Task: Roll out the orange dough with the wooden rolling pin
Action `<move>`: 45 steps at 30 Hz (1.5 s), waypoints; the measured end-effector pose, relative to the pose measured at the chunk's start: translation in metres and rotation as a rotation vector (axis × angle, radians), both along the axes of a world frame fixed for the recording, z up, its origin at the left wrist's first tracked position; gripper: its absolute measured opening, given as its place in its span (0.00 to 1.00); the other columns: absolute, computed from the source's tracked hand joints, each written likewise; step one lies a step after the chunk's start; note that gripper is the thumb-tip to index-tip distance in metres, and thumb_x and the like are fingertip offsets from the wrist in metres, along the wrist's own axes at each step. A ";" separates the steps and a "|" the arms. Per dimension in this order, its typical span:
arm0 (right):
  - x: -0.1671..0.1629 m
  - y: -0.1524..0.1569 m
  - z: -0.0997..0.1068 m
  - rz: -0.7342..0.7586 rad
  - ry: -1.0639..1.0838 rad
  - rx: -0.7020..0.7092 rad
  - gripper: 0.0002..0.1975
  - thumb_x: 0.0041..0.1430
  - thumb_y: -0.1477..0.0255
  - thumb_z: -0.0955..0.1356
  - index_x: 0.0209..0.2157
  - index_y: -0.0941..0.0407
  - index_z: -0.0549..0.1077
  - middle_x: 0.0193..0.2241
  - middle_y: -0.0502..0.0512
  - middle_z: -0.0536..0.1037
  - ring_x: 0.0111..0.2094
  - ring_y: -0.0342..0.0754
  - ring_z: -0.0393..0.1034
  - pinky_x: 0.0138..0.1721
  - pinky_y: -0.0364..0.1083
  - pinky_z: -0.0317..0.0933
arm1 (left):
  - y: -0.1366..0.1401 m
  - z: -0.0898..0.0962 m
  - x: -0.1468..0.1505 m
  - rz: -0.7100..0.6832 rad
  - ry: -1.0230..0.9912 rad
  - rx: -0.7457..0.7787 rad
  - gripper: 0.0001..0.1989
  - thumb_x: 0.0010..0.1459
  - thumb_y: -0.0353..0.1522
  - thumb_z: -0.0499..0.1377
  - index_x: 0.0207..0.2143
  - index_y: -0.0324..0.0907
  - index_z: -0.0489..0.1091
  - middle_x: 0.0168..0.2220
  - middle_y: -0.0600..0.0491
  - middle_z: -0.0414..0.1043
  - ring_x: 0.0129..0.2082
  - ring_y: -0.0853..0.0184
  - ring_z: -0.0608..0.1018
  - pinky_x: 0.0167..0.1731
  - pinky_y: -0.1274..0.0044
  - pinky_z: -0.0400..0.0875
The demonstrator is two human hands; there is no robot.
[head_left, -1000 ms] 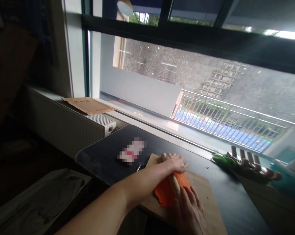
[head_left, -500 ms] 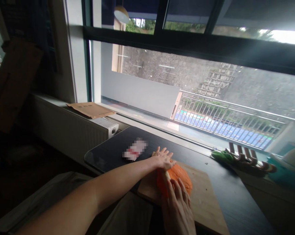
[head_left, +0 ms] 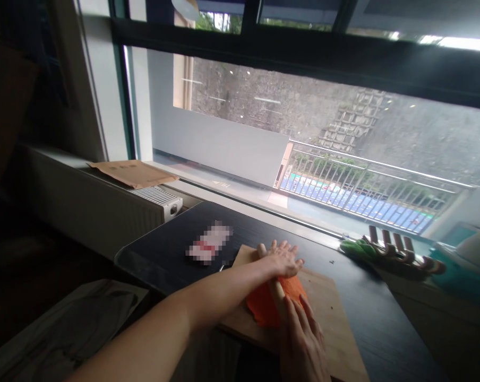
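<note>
A pale wooden rolling pin lies across a flattened orange sheet of dough or clay. Beneath the sheet is a wooden board. My left hand rests palm down on the pin's far part, fingers spread. Near the close end, my right hand lies flat with fingers stretched forward; it hides that end of the pin. Neither hand is wrapped round the pin. The sheet is partly covered by the left forearm and both hands.
The board sits on a dark table. A blurred-out pink and white item lies to its left. By the window are a brown envelope on a radiator, a green item, brown-handled things and a teal container.
Both hands have moved right with the rolling pin across the orange sheet. More of the sheet now shows left of the pin. The camera view has shifted slightly.
</note>
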State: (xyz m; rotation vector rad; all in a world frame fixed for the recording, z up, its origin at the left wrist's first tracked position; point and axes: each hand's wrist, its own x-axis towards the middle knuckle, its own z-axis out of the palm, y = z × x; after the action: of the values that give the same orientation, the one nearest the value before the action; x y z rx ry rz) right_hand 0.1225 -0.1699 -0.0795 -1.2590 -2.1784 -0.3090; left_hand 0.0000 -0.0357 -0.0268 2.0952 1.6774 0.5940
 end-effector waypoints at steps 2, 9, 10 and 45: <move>-0.008 -0.007 0.001 0.021 -0.002 0.023 0.23 0.60 0.75 0.56 0.56 0.54 0.64 0.55 0.56 0.68 0.61 0.54 0.53 0.56 0.55 0.55 | -0.003 0.003 -0.010 -0.010 0.038 0.029 0.16 0.61 0.37 0.56 0.50 0.41 0.65 0.50 0.48 0.67 0.44 0.63 0.73 0.42 0.66 0.72; -0.028 -0.022 -0.003 0.138 -0.105 -0.002 0.26 0.56 0.77 0.58 0.57 0.52 0.65 0.58 0.54 0.65 0.56 0.51 0.61 0.50 0.49 0.63 | -0.041 0.025 -0.058 -0.042 0.303 -0.019 0.31 0.63 0.49 0.39 0.62 0.42 0.53 0.64 0.45 0.53 0.65 0.57 0.50 0.60 0.54 0.37; -0.027 -0.020 -0.005 0.165 -0.131 0.010 0.27 0.56 0.77 0.58 0.57 0.51 0.65 0.58 0.53 0.65 0.56 0.51 0.62 0.49 0.48 0.64 | -0.047 0.027 -0.063 -0.039 0.312 -0.030 0.32 0.62 0.50 0.38 0.63 0.41 0.52 0.64 0.45 0.52 0.65 0.57 0.49 0.61 0.55 0.37; -0.047 -0.025 -0.016 0.189 0.142 0.453 0.21 0.56 0.81 0.57 0.43 0.50 0.73 0.43 0.47 0.78 0.46 0.48 0.71 0.44 0.46 0.63 | -0.056 0.018 -0.072 0.069 0.291 0.059 0.32 0.62 0.49 0.37 0.61 0.44 0.55 0.62 0.48 0.57 0.64 0.57 0.50 0.60 0.56 0.39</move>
State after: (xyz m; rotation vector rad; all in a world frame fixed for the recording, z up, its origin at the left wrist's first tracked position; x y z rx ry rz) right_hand 0.0758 -0.1947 -0.0959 -0.7946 -1.9433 -0.5772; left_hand -0.0723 -0.0920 -0.0090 2.2614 1.9155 0.3763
